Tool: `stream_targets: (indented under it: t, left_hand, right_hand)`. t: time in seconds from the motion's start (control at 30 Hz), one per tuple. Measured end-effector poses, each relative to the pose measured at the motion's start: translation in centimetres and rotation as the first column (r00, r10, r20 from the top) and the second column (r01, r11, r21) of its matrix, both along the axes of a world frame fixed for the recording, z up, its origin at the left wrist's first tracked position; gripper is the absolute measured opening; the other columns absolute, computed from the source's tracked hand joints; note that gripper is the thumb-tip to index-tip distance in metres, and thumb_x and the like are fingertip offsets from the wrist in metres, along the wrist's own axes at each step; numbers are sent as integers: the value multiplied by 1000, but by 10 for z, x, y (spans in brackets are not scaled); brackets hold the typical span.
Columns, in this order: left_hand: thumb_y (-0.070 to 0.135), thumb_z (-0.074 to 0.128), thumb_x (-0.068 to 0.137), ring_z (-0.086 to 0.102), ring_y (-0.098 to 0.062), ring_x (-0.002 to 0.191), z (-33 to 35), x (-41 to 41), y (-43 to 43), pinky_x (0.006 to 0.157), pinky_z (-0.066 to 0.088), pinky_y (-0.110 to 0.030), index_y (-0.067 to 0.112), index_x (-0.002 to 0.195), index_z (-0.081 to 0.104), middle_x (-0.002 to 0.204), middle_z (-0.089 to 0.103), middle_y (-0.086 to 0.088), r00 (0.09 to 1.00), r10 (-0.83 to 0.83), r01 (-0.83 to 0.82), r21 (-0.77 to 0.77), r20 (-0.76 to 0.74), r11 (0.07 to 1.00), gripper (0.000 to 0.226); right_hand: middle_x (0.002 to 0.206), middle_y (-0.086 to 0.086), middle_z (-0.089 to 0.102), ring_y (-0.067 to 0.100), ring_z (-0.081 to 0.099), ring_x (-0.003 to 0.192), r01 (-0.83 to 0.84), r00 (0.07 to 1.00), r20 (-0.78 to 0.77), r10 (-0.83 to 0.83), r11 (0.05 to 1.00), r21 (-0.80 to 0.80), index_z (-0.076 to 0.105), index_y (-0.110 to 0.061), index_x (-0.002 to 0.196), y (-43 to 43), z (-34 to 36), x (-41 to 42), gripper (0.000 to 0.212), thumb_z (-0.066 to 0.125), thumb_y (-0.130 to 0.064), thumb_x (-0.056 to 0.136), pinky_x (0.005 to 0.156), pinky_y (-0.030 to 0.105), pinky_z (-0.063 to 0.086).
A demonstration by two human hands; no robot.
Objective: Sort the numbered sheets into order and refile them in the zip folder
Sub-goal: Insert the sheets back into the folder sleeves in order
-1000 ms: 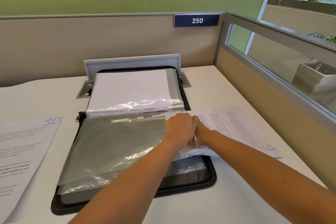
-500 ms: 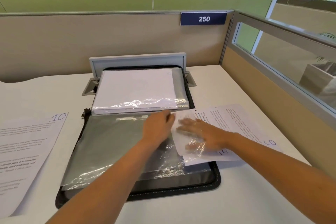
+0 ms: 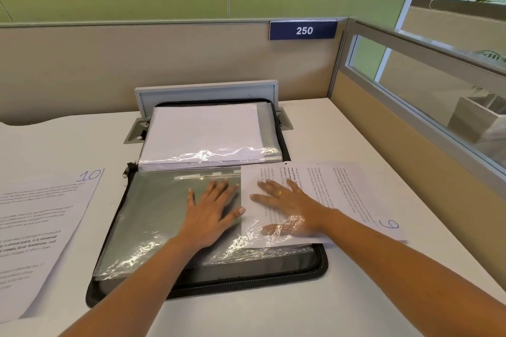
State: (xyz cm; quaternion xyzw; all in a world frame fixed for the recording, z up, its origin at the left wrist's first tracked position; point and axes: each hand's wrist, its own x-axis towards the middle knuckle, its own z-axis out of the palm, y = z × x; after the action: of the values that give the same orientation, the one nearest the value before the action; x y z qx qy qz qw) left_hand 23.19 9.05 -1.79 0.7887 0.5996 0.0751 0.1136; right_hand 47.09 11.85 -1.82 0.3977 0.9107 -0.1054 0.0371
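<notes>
An open black zip folder [image 3: 317,268] lies in the middle of the white desk. Its far half holds clear sleeves filled with white sheets [image 3: 202,134]. An empty clear sleeve [image 3: 158,221] lies across the near half. My left hand [image 3: 212,210] presses flat on this sleeve, fingers spread. Sheet number 9 [image 3: 342,194] lies turned sideways, partly inside the sleeve's right side and partly over the desk. My right hand [image 3: 287,204], with a ring, lies flat on that sheet, partly under the clear plastic. Sheet number 10 [image 3: 41,224] rests on the desk at the left.
A grey cable hatch [image 3: 205,90] stands raised behind the folder. Beige partition walls close the desk at the back and right, with a blue "250" sign [image 3: 303,30] and a glass panel [image 3: 438,96]. The white desk [image 3: 383,295] reaches to the near right.
Both hands were bunched together at the sleeve's right edge; they have since spread apart and flattened. Sheet 9 has slid left, further into the sleeve.
</notes>
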Motion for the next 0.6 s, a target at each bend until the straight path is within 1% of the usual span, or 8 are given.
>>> stream_targets:
  t: [0.07, 0.17, 0.27, 0.33, 0.4, 0.5, 0.57, 0.6]
  left_hand:
    - [90, -26, 48, -7, -12, 146, -2, 2, -1, 111, -9, -57, 40, 148, 8, 159, 2, 10, 999, -29, 30, 11, -34, 1000, 118]
    - [90, -26, 48, -8, -13, 146, -4, 3, -2, 110, -11, -58, 42, 148, 5, 159, -2, 10, 997, -54, 55, 12, -56, 998, 115]
    - [90, -27, 46, -9, -13, 146, -3, 3, -4, 110, -12, -57, 41, 148, 6, 159, -3, 9, 996, -62, 62, 6, -69, 998, 117]
    - [89, -28, 46, -9, -13, 146, -2, 3, -5, 111, -12, -57, 41, 148, 5, 159, -3, 10, 995, -63, 64, 11, -73, 998, 117]
    - [89, -28, 46, -9, -12, 146, -3, 5, -6, 111, -12, -57, 41, 148, 4, 159, -3, 10, 996, -67, 68, 13, -67, 998, 117]
    - [90, -26, 49, -9, -12, 146, -5, 6, -5, 111, -11, -57, 42, 148, 5, 159, -1, 10, 997, -67, 68, 22, -49, 997, 114]
    - [89, -25, 50, -9, -12, 146, -6, 8, -6, 111, -11, -57, 43, 147, 6, 159, -1, 11, 996, -72, 74, 30, -49, 997, 112]
    - [89, -25, 50, -9, -12, 146, -6, 9, -6, 111, -11, -57, 43, 147, 7, 159, -2, 11, 995, -80, 82, 29, -52, 996, 112]
  right_hand:
    - [156, -12, -14, 4, -21, 141, -17, 999, -46, 16, 1000, -11, 0, -43, 147, -3, 0, 2, 71, 39, -61, 90, 115, 42, -16]
    - [156, -16, -1, 0, -12, 142, 97, 977, -184, -107, 993, -61, 17, -43, 146, -12, 6, 19, 60, 24, -63, 90, 117, 39, -10]
    - [156, -15, 5, -1, -5, 140, 234, 945, -222, -240, 971, -53, 21, -44, 144, -17, 6, 46, 67, 15, -72, 84, 118, 47, -3]
    - [157, -14, 4, -2, -4, 139, 274, 934, -212, -289, 957, -100, 20, -45, 143, -19, 6, 52, 64, 22, -71, 85, 118, 48, -2]
    - [157, -12, -1, 2, -5, 142, 279, 937, -179, -300, 951, -131, 19, -44, 145, -22, 8, 46, 57, 33, -60, 91, 118, 48, -4]
    - [157, -11, -8, 8, -12, 144, 267, 949, -142, -283, 956, -122, 15, -43, 146, -24, 7, 23, 58, 33, -58, 93, 117, 46, -9]
    - [158, -10, -3, 8, -8, 144, 263, 938, -191, -289, 953, -151, 20, -39, 146, -26, 6, 13, 57, 36, -54, 94, 117, 43, -9]
    - [158, -10, 4, 7, -2, 144, 273, 917, -249, -312, 945, -178, 26, -35, 146, -27, 6, 11, 54, 40, -47, 95, 118, 41, -6]
